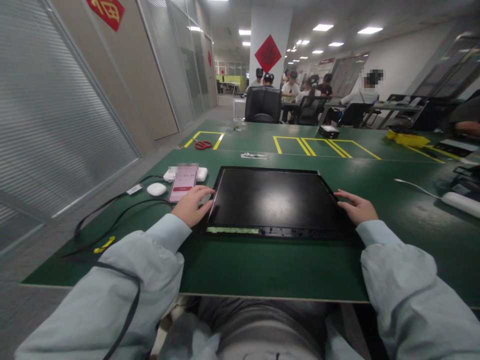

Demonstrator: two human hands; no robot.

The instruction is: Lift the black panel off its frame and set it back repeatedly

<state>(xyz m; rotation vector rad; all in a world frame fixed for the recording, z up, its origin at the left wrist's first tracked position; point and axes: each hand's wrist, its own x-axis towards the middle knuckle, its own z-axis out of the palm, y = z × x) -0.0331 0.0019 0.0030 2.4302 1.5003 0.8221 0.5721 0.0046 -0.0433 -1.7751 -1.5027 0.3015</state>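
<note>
A black flat display panel point(273, 200) lies face up on the green table point(262, 270) in front of me, with a thin green circuit strip point(232, 230) along its near edge. My left hand point(193, 205) rests on the panel's left edge, fingers curled over the frame. My right hand point(356, 206) lies on the panel's right edge, fingers stretched along the rim. Both sleeves are pale blue.
Left of the panel lie a phone point(183, 183) with a lit pink screen, two white cases point(156, 189) and black cables point(112, 215). Red scissors point(203, 145) sit in a yellow-taped box. A white power strip point(461, 202) lies at right. Office chairs and seated people fill the background.
</note>
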